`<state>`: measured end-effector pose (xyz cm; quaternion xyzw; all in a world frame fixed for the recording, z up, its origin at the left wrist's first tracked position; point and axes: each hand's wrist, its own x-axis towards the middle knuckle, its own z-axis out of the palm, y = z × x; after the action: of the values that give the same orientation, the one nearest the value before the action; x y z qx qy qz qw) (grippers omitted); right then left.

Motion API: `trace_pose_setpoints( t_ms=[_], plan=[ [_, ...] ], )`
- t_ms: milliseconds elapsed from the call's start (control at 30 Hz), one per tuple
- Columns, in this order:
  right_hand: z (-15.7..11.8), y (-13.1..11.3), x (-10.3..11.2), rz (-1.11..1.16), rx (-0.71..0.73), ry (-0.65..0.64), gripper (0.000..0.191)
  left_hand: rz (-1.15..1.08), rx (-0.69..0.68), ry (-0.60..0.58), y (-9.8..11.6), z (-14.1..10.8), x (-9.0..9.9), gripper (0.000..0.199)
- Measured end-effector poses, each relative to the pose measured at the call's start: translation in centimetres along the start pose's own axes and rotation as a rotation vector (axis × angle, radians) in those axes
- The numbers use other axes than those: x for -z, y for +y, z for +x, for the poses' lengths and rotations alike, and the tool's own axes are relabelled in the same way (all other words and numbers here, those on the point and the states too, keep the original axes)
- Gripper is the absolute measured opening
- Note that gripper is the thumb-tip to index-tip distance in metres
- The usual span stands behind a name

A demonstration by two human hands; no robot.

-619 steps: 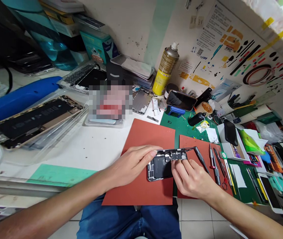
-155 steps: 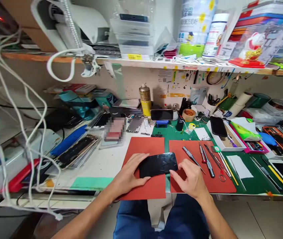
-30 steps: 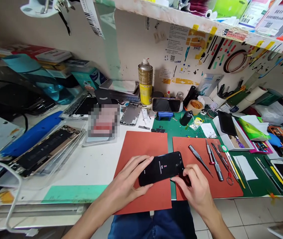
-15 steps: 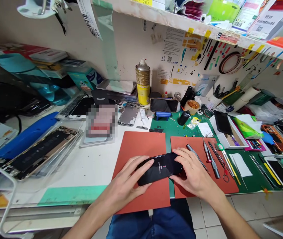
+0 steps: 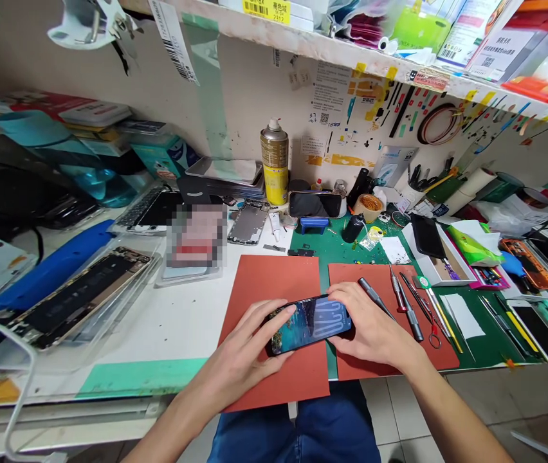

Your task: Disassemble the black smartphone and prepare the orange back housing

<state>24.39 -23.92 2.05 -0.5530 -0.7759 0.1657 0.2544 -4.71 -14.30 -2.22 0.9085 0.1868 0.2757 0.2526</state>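
Observation:
A smartphone (image 5: 310,323) is held lengthwise between both hands, over the two red-brown mats. Its lit screen shows a blue-green wallpaper with large clock digits turned sideways. My left hand (image 5: 249,347) grips the phone's left end, a finger lying along the upper edge of the screen and the thumb at the lower edge. Around its right end closes my right hand (image 5: 368,321), fingers on the top edge and thumb below. The phone's back is hidden. Right of my right hand, several screwdrivers (image 5: 406,305) and tweezers (image 5: 428,308) lie on the right mat (image 5: 390,370).
An opened phone body (image 5: 81,292) lies on plastic at the left. Behind the left mat (image 5: 274,283) stand a spray can (image 5: 274,161) and another phone on a blue stand (image 5: 313,224). A white box (image 5: 452,273) sits at the right. Overhead runs a loaded shelf (image 5: 375,58).
The phone's screen has gone from black with small white text and a red icon to a lit wallpaper with a clock. Both hands keep nearly the same grip.

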Motion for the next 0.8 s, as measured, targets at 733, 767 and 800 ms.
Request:
trace_pose_setpoints(
  t_ms=[733, 767, 800],
  plan=[
    [-0.07, 0.25, -0.18, -0.026, 0.046, 0.027, 0.059, -0.031, 0.059, 0.002, 0.12, -0.18, 0.05, 0.080],
    [-0.06, 0.27, -0.18, -0.022, 0.046, 0.031, 0.060, -0.033, 0.064, 0.003, 0.15, -0.15, 0.06, 0.080],
    [-0.06, 0.27, -0.18, -0.018, 0.046, 0.035, 0.061, -0.038, 0.070, 0.002, 0.17, -0.11, 0.08, 0.080]
  ],
)
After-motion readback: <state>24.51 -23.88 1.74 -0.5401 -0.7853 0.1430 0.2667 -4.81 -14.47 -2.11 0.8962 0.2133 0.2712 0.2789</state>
